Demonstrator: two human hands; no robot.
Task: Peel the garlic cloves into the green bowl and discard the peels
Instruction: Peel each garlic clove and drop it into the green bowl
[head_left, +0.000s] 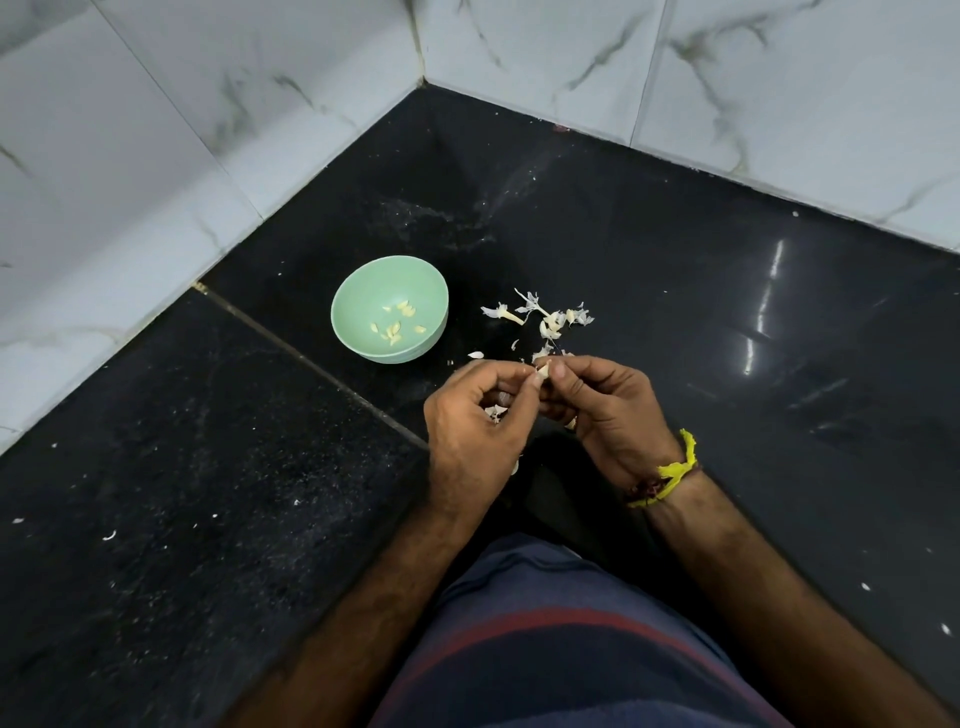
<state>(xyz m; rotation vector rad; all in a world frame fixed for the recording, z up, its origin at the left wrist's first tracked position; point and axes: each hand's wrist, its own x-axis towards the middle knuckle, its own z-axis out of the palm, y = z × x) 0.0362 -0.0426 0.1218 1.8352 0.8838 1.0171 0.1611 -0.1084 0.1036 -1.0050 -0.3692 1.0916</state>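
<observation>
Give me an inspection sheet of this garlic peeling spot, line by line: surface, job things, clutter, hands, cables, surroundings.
Surface: black stone counter, glossy, dusted with white specks.
Job's things: green bowl upright, several peeled cloves inside; garlic clove pinched between both hands.
Clutter: loose peels and garlic pieces on the counter right of the bowl, apart from it.
Hands: left hand and right hand meet on the clove; yellow thread band on the right wrist.
Cables: nothing seen.
Surroundings: white marble wall tiles forming a corner.
</observation>
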